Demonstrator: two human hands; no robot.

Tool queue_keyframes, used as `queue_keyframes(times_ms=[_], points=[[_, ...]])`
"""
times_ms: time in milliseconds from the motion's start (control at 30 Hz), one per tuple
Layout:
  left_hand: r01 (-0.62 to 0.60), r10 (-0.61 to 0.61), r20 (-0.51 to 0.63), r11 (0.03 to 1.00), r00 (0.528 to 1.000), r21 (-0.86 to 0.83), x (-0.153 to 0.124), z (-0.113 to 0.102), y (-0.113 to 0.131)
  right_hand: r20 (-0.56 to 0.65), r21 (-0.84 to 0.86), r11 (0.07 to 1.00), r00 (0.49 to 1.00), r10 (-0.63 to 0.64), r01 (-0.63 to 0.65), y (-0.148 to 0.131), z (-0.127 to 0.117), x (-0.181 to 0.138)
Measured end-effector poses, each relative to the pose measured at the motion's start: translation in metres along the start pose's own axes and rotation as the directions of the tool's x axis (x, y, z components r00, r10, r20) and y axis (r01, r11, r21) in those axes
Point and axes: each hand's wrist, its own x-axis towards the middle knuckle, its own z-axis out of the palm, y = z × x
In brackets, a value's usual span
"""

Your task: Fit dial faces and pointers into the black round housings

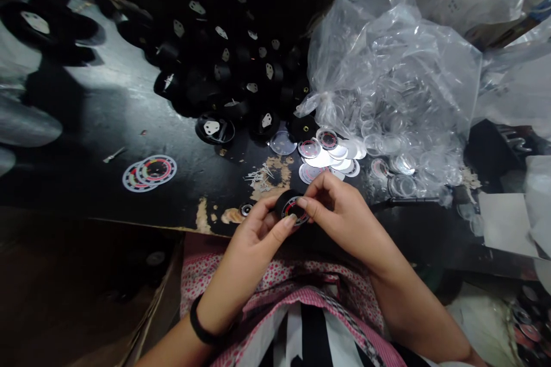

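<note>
My left hand (253,238) and my right hand (340,212) meet over the table's near edge. Together they hold a small round black gauge housing (289,205) with a red and white printed dial showing in its face. The left thumb and fingers wrap its left side. The right thumb and forefinger pinch at its right rim. A black band circles my left wrist.
A heap of black round housings (224,69) fills the back middle of the dark table (107,120). Loose printed dials (150,172) lie left, more dials and clear lenses (327,152) lie ahead. A clear plastic bag of lenses (396,97) stands right. Small metal needles (260,176) are scattered near the hands.
</note>
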Motion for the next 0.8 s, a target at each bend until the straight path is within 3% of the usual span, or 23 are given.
queue_keyframes(times_ms=[233,467,667,800], points=[[0.036,-0.036,0.005,0.999,0.999,0.033,0.002,0.000,0.011,0.008,0.033,0.999,0.999,0.043,-0.043,0.000,-0.001,0.003],[-0.040,0.047,-0.045,0.988,0.998,0.149,0.002,0.000,0.013,0.056,0.089,0.994,0.997,0.054,-0.059,-0.004,-0.002,0.006],[0.027,-0.028,0.008,0.997,1.000,0.068,0.004,-0.002,0.011,0.025,0.077,0.997,1.000,0.017,-0.019,-0.001,0.000,0.005],[-0.020,0.024,-0.023,0.991,0.999,0.135,0.003,-0.002,0.012,0.033,0.127,0.991,0.999,0.042,-0.046,-0.003,0.000,0.003]])
